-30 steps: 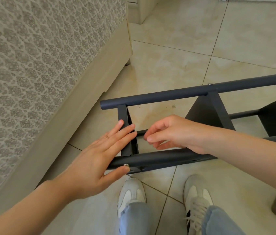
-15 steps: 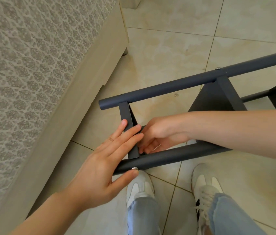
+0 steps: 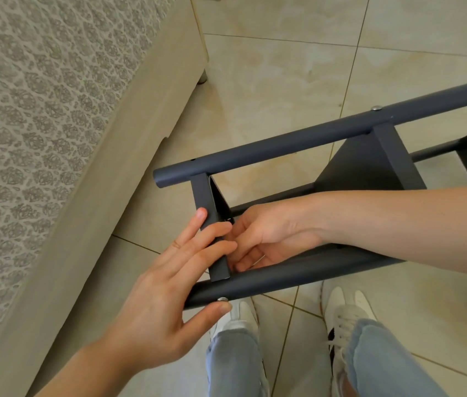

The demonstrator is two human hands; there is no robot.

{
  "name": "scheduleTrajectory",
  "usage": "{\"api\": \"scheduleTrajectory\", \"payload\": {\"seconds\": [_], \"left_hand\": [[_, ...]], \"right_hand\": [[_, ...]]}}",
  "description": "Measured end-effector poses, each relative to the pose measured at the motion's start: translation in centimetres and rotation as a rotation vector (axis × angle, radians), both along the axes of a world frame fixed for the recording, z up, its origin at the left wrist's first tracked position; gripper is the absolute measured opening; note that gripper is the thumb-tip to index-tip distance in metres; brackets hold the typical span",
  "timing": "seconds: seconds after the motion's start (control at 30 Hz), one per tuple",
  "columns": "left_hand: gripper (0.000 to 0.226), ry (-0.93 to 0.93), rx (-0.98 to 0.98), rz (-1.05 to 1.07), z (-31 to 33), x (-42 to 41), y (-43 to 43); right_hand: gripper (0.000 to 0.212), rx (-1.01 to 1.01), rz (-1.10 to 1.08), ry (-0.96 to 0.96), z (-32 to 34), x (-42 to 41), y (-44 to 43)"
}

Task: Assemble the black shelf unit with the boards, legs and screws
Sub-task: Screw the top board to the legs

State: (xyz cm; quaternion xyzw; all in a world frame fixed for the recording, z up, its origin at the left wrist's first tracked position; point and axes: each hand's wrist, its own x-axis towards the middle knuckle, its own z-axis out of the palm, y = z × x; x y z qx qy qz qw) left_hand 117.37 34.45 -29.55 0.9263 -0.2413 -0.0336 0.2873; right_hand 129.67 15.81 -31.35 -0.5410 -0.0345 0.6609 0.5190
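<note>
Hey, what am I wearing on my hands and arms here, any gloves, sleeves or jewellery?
No gloves: the left hand and right hand are bare. No sleeve shows on either forearm within the frame, and no watch or bracelet at the wrists. The left hand may carry a thin ring on one finger, too small to be sure.

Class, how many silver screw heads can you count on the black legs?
2. One screw head is on the near leg, near its left end; the other is on the far leg. More may be hidden or off frame.
</note>
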Motion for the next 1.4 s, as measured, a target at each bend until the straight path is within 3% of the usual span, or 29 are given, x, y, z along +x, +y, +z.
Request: {"api": "scheduleTrajectory", "payload": {"seconds": [0.43,1.4], "left_hand": [[0.073,-0.003,-0.018,0.0,-0.1,-0.07,-0.15],[0.068,0.003,-0.012,0.0,-0.09,0.19,-0.26]], "right_hand": [[0.008,0.019,0.053,0.026,0.04,0.01,-0.22],[0.008,-0.031,0.111,-0.034,-0.03,-0.21,0.07]]}}
